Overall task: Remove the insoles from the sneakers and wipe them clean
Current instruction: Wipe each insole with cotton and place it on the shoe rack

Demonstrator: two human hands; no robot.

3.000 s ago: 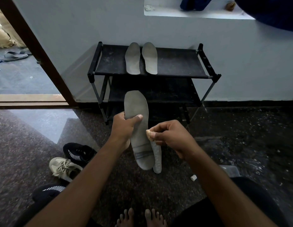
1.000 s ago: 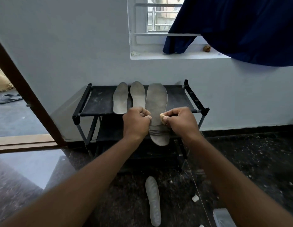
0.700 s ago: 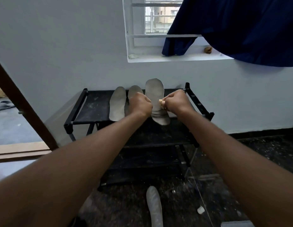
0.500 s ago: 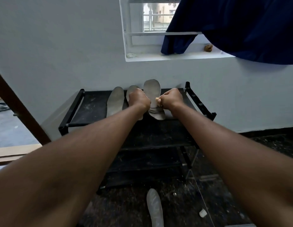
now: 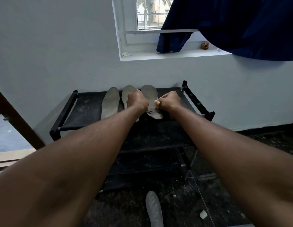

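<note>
Three grey insoles lie side by side on the top shelf of a black shoe rack [image 5: 72, 110]. The rightmost insole [image 5: 149, 95] rests flat between my hands. My left hand [image 5: 137, 100] grips its left edge and partly covers the middle insole [image 5: 128, 94]. My right hand [image 5: 169, 100] touches its right edge and pinches a small pale wipe [image 5: 156, 102]. The left insole [image 5: 110, 104] lies free. A fourth insole [image 5: 154, 208] lies on the floor below. No sneakers are in view.
The rack stands against a pale wall under a window sill [image 5: 167, 56]. A dark blue cloth [image 5: 232, 27] hangs at the upper right. A small white scrap [image 5: 203, 215] lies on the speckled dark floor. A doorway opens at the left.
Both hands carried the insole from in front of me up onto the rack's top shelf and set it down beside the other two. The camera tilted up.
</note>
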